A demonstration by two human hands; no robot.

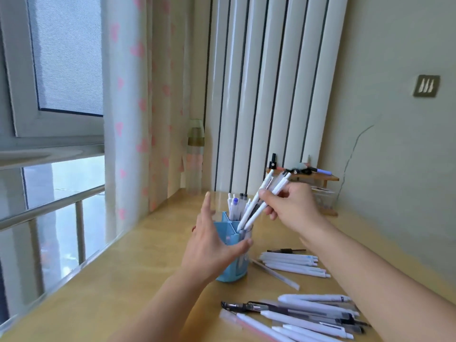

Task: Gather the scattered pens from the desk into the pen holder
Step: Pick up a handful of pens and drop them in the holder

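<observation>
Near the centre of the frame, the right hand (288, 206) pinches a small bundle of white pens (259, 203) between thumb and fingers. Their long axis slants from upper right down to lower left, with the lower tips inside the pen holder (233, 267). The left hand (212, 243) is spread open, its thumb touching the side of this blue plastic cup. More smooth white pens lie in loose piles (308, 314) on the wooden desk (138, 272), lower right.
</observation>
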